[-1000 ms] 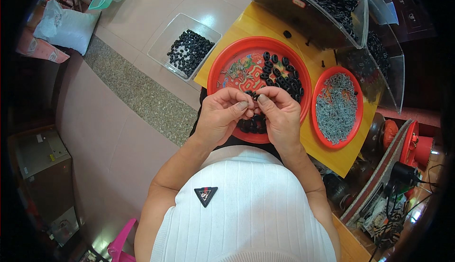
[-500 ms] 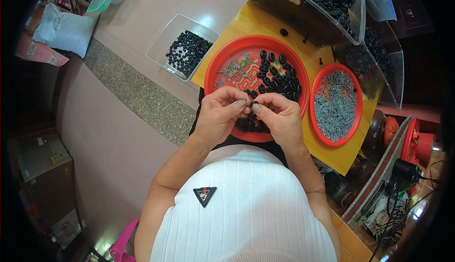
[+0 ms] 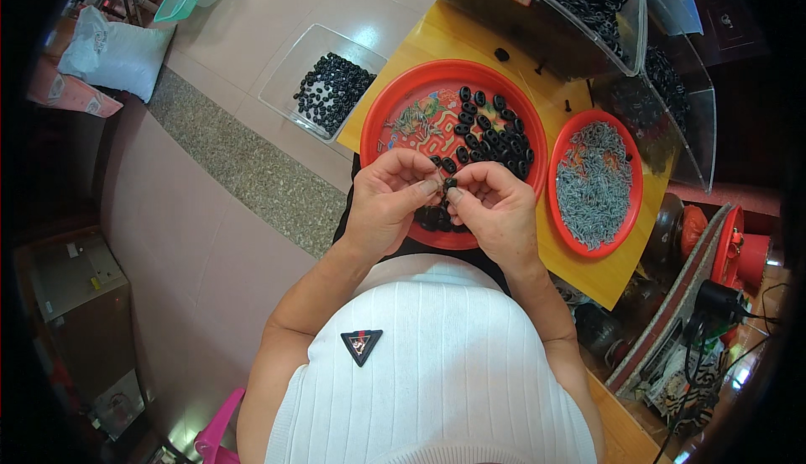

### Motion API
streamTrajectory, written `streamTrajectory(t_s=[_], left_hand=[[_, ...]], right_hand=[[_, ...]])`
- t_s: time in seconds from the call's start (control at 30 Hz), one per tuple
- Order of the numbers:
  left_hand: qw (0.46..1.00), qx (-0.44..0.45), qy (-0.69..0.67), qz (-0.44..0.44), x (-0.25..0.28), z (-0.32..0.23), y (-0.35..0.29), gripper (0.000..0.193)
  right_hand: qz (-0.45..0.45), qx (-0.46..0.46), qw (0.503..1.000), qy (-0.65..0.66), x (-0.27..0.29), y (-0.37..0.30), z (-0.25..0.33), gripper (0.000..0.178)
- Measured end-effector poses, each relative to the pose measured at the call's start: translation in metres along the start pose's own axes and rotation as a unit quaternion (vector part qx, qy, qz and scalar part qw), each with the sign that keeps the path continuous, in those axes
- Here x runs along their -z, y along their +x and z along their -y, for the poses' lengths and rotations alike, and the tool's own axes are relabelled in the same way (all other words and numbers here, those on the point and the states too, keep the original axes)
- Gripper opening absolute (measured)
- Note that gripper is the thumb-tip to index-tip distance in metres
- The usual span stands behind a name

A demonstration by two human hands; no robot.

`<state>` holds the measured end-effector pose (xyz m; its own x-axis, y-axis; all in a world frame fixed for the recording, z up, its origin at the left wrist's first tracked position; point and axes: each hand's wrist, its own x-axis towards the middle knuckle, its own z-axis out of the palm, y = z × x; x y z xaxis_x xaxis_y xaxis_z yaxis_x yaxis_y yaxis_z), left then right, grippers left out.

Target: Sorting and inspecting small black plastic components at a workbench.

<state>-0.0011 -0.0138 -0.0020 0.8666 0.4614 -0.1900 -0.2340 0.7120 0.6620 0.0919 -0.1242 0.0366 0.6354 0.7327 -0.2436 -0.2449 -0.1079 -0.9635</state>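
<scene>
Both hands meet over the near half of a round red tray (image 3: 375,86) with a patterned bottom. My right hand (image 3: 497,212) pinches a small black oval piece (image 3: 450,183) between thumb and forefinger. Close beside it, my left hand (image 3: 388,204) is closed, thumb against forefinger, at the piece's left side; whatever its fingertips hold is too small to make out. Black oval pieces with holes (image 3: 495,141) lie over the tray's right side, and more sit below my fingers, partly hidden. Thin grey screw-like pieces (image 3: 413,121) are scattered at the tray's left.
To the right, a smaller red tray (image 3: 636,187) holds a heap of grey screw-like pieces (image 3: 594,187). Both trays stand on a yellow board (image 3: 424,40). Clear bins (image 3: 554,23) full of black parts rise behind. A clear box (image 3: 277,86) with black pieces sits at the left.
My hands stay together over the tray, with only a slight shift of the fingers around the black piece. The trays and their contents look the same.
</scene>
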Motion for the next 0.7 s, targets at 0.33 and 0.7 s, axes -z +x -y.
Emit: streamTrajectory(t_s=[0.33, 0.7], left_hand=[[0.999, -0.016, 0.04, 0.001, 0.0, 0.001, -0.002, 0.015], [0.971, -0.091, 0.22, 0.016, -0.002, 0.001, -0.007, 0.013]], right_hand=[[0.005, -0.006, 0.999, -0.039, 0.002, 0.0, -0.006, 0.01], [-0.001, 0.026, 0.995, -0.098, 0.003, -0.003, -0.014, 0.007]])
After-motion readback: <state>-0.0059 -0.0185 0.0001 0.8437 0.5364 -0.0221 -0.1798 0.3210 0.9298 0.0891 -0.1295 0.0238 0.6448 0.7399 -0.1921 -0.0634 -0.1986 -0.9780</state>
